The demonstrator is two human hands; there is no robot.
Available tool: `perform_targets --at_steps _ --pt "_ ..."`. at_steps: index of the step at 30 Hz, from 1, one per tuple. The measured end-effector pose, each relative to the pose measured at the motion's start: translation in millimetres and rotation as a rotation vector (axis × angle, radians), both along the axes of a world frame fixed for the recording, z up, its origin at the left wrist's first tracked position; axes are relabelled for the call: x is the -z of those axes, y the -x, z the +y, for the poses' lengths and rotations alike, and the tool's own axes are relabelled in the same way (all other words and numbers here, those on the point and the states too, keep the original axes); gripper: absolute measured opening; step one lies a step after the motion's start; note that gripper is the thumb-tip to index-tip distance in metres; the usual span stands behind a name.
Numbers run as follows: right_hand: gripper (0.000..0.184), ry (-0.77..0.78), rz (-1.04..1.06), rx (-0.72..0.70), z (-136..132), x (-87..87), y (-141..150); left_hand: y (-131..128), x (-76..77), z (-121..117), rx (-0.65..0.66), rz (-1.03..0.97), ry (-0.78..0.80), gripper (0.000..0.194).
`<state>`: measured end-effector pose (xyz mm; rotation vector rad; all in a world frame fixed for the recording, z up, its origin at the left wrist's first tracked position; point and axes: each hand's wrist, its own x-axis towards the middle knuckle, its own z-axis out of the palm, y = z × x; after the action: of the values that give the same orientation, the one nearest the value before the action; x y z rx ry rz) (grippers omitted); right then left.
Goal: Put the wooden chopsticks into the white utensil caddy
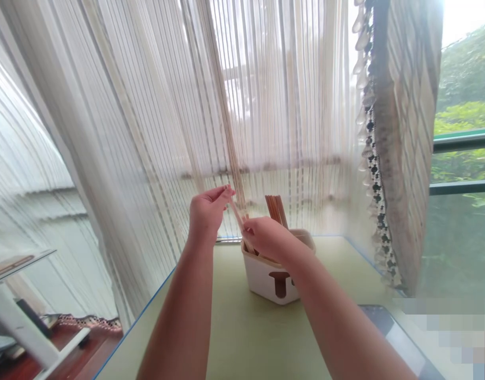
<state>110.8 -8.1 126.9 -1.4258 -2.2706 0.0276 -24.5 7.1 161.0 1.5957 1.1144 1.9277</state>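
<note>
My left hand point(210, 211) is raised, thumb and fingers pinched on the upper end of a thin pale strip or stick point(236, 212). The strip slants down to my right hand point(265, 236), whose fingers are closed around its lower part, just over the left side of a white box with a beige rim point(262, 277). Several brown chopsticks point(274, 208) stand upright in the box behind my right hand. My right wrist hides part of the rim and the inside. A brown T-shaped cutout marks the box's front.
The box stands on a pale green table point(230, 327) with a blue edge. A dark flat device point(397, 338) lies at the right, partly behind my forearm. Sheer striped curtains point(159, 105) hang behind the table. A white-legged stand point(22, 322) is at the left.
</note>
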Motion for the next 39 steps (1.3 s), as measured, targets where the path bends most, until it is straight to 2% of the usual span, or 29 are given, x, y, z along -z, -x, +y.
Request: perform_targets --at_steps 5,10,12,19,22,25,29,34,39 --pt "0.022 0.03 0.018 0.0 -3.6 0.0 0.1 5.6 2.0 4.1 -0.014 0.051 0.066 0.045" --pt "0.02 0.093 0.011 0.016 1.8 5.2 -3.6 10.4 1.3 2.3 0.194 -0.001 0.221 0.044" --pt "0.02 0.144 -0.005 0.05 2.1 5.9 -4.5 11.0 1.4 1.7 0.235 0.02 0.253 0.039" --pt "0.021 0.263 -0.044 0.124 -4.7 -1.4 2.5 12.8 4.7 9.8 0.162 0.101 0.184 0.035" --pt "0.018 0.283 -0.082 0.238 1.8 -3.7 4.6 16.3 6.7 19.2 0.088 0.115 0.173 0.032" --pt "0.021 0.241 -0.02 0.308 15.7 -3.1 3.6 22.6 9.1 32.5 0.049 0.085 0.185 0.031" --pt "0.025 0.121 0.12 0.279 40.2 5.2 3.8 33.2 12.9 50.7 0.046 0.056 0.28 0.027" --pt "0.023 0.071 0.139 0.233 63.0 19.4 12.0 42.9 18.4 61.0 0.065 0.228 0.407 0.022" --pt "0.019 0.073 0.155 0.232 67.2 22.6 18.1 45.0 24.4 63.4 0.112 0.422 0.442 0.024"
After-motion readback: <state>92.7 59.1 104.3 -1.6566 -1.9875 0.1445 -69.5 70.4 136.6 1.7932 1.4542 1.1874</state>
